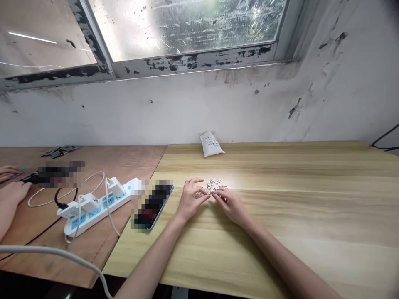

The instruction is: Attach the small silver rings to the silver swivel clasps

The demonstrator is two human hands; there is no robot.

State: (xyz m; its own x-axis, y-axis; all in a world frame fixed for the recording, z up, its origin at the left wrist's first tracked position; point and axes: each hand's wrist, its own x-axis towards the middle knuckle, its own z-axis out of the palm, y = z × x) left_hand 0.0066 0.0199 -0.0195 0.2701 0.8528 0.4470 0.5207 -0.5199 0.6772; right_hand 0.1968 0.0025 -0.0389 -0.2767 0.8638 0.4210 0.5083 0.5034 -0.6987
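Note:
Several small silvery metal clasps (213,183) lie in a loose cluster on the light wooden table (299,216), just beyond my fingertips. My left hand (188,200) is closed in a pinch, thumb and forefinger meeting at the near edge of the cluster, its other fingers curved above. My right hand (230,203) comes in from the other side, also pinching, its fingertips almost touching those of the left. Between the two pinches shows a tiny bit of shiny metal, apparently one of the clasps; the fingers cover most of it.
A phone (153,205) lies left of my left hand. A white power strip (102,205) with plugs and cables crosses the brown table (124,162). At the far edge, by the wall, sits a white packet (211,144). Another person's hands (14,185) are at far left.

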